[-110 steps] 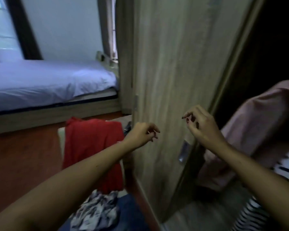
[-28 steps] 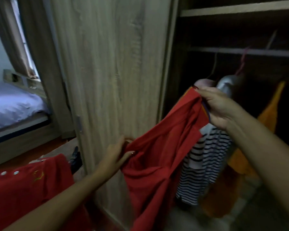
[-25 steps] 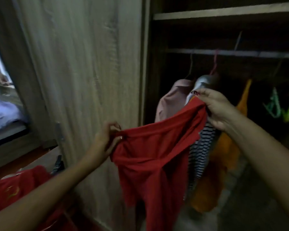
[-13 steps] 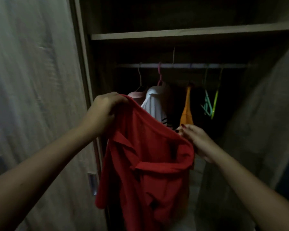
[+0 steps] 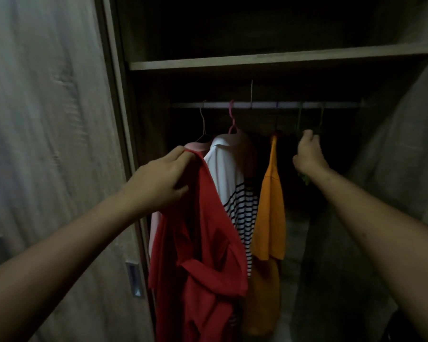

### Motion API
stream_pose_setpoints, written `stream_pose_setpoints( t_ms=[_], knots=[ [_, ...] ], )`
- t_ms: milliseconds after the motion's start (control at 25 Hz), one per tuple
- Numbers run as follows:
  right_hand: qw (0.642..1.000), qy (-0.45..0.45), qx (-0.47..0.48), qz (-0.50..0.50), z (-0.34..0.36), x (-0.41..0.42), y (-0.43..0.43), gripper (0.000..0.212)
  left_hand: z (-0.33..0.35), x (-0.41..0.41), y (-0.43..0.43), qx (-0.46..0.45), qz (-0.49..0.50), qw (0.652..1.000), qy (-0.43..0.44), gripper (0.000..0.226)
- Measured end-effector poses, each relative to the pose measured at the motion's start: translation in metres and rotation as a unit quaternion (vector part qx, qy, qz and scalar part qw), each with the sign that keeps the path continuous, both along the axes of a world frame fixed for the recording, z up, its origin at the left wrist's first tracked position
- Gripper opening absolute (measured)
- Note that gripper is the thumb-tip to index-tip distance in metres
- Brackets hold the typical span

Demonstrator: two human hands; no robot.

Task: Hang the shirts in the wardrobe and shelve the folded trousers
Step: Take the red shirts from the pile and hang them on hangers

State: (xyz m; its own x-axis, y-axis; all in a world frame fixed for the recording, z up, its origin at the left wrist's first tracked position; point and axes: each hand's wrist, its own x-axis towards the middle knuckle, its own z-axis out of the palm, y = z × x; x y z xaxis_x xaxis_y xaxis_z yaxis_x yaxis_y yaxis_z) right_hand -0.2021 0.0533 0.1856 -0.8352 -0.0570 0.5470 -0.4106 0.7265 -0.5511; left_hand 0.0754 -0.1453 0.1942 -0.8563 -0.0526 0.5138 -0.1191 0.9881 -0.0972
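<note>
My left hand [image 5: 161, 182] grips a red shirt [image 5: 203, 255] by its top edge, and the shirt hangs down loose in front of the open wardrobe. My right hand [image 5: 308, 154] is raised inside the wardrobe and closed on a green hanger [image 5: 304, 177] that hangs from the rail [image 5: 265, 104]; only a bit of green shows below the fist. On the rail hang a pink shirt [image 5: 195, 145], a white shirt with dark stripes [image 5: 235, 183] and an orange shirt [image 5: 269, 211].
A wooden shelf [image 5: 269, 60] runs above the rail. The wardrobe's sliding door [image 5: 50, 144] with a metal recessed handle [image 5: 134, 280] stands at the left. A wooden side wall [image 5: 400, 156] closes the right. The inside is dark.
My right hand let go of the red shirt and rose to the green hanger on the rail. The left hand alone now holds the shirt, which hangs straighter.
</note>
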Motion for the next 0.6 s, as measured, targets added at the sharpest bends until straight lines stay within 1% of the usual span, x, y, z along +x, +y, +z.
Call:
stream_pose_setpoints(
  t_ms=[40, 80, 200, 320, 360, 480, 560, 600],
  knots=[
    [0.999, -0.029, 0.003, -0.019, -0.001, -0.008, -0.002, 0.062, 0.000, -0.001, -0.002, 0.015, -0.006, 1.000, -0.012, 0.058],
    [0.999, -0.040, 0.008, -0.037, -0.003, -0.013, -0.004, 0.060, -0.001, -0.001, -0.006, 0.031, -0.012, 0.999, -0.023, 0.059],
    [0.997, -0.045, 0.006, -0.068, -0.009, -0.024, -0.006, 0.047, -0.004, -0.001, -0.011, 0.061, -0.027, 0.997, -0.049, 0.063],
    [0.996, -0.045, -0.067, -0.033, -0.011, -0.029, -0.004, 0.032, -0.007, 0.000, -0.012, 0.099, -0.035, 0.993, -0.050, 0.065],
    [0.996, -0.040, -0.079, -0.018, -0.012, -0.028, -0.001, 0.030, -0.007, 0.000, -0.012, 0.106, -0.034, 0.992, -0.051, 0.065],
    [0.998, -0.013, -0.057, -0.004, -0.013, -0.031, 0.013, 0.033, -0.012, -0.004, -0.015, 0.104, -0.040, 0.993, -0.049, 0.065],
    [0.999, 0.009, -0.046, 0.009, -0.006, -0.034, 0.018, 0.027, -0.015, -0.008, -0.017, 0.099, -0.046, 0.993, -0.050, 0.065],
    [0.998, 0.016, -0.056, 0.022, -0.001, -0.037, 0.020, 0.025, -0.015, -0.011, -0.017, 0.098, -0.051, 0.993, -0.049, 0.065]
  ],
)
